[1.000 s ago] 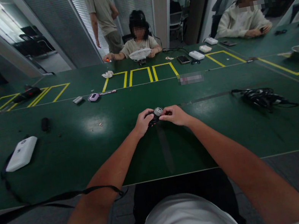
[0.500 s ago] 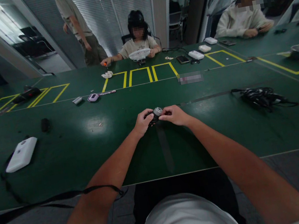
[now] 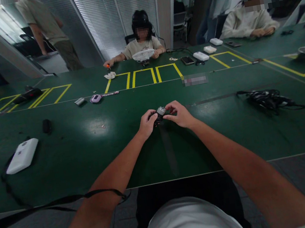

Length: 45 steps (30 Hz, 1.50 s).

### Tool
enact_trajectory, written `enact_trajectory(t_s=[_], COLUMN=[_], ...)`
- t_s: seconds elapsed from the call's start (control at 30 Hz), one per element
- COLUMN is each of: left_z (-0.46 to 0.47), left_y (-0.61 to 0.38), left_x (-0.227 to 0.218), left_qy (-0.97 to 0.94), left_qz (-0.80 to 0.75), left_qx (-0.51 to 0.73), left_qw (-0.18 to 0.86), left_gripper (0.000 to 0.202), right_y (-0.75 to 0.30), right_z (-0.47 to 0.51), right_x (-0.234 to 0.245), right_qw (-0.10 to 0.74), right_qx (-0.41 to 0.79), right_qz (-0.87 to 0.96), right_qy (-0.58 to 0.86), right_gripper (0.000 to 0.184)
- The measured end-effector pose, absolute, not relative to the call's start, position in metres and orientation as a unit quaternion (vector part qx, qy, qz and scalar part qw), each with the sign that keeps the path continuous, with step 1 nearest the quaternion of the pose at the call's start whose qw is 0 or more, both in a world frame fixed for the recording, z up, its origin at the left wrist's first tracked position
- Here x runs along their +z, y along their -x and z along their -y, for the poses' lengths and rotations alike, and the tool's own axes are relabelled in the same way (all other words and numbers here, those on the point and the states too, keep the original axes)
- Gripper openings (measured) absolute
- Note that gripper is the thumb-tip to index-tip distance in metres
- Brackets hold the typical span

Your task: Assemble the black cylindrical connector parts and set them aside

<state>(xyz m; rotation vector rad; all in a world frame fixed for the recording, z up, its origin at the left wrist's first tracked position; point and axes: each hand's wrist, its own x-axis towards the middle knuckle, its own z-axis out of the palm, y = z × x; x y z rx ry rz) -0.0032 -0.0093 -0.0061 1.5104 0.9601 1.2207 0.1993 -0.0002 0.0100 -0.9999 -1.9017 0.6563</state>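
Note:
Over the middle of the green table [image 3: 95, 159], my left hand [image 3: 146, 123] and my right hand [image 3: 179, 114] both grip one small black-and-grey device [image 3: 160, 113] between their fingertips. The device has a grey cap on top and a dark body below. My fingers hide most of it. Both hands hover just above the table surface, close together, with my forearms stretched out from the table's near edge.
A white flat device [image 3: 21, 156] with a black cable lies at the left. A bundle of black cables [image 3: 268, 98] lies at the right. Small items and phones sit further back near yellow markings. People sit across the table; one person walks at the back left.
My right hand has shifted its fingers over the top of the small device, which sits slightly higher. The standing person at the back has walked leftward.

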Motion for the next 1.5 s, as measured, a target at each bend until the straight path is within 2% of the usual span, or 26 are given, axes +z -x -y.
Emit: enact_trajectory(t_s=[0.13,0.27,0.6,0.9,1.07,1.2,1.33,1.5], left_z=[0.010,0.011,0.010,0.008,0.012,0.018,0.022,0.025], left_y=[0.003,0.003,0.003,0.002,-0.004,-0.012,-0.019,-0.023], left_x=[-0.005,-0.004,-0.005,-0.009,-0.009,-0.007,-0.006,-0.005], left_qy=[-0.613,-0.620,-0.606,-0.634,-0.631,-0.614,-0.633,-0.662], left_qz=[-0.390,-0.383,-0.406,-0.438,-0.442,-0.428,-0.409,-0.386], left_qx=[0.494,0.493,0.506,0.518,0.524,0.534,0.520,0.503], left_qw=[0.477,0.475,0.461,0.370,0.363,0.393,0.403,0.398], left_gripper=[0.032,0.031,0.031,0.031,0.034,0.027,0.027,0.035], right_y=[-0.200,-0.199,-0.189,-0.177,-0.165,-0.153,-0.147,-0.147], right_z=[0.002,0.004,0.008,0.016,0.020,0.025,0.025,0.023], right_x=[0.014,0.017,0.012,0.015,0.016,0.009,0.000,-0.002], right_qw=[0.414,0.392,0.423,0.409,0.456,0.493,0.517,0.531], right_qx=[0.242,0.288,0.369,0.305,0.375,0.420,0.428,0.417], right_qz=[0.771,0.776,0.741,0.755,0.711,0.658,0.614,0.597], right_qy=[0.419,0.402,0.369,0.413,0.382,0.385,0.415,0.433], right_gripper=[0.031,0.026,0.021,0.027,0.040,0.050,0.047,0.047])
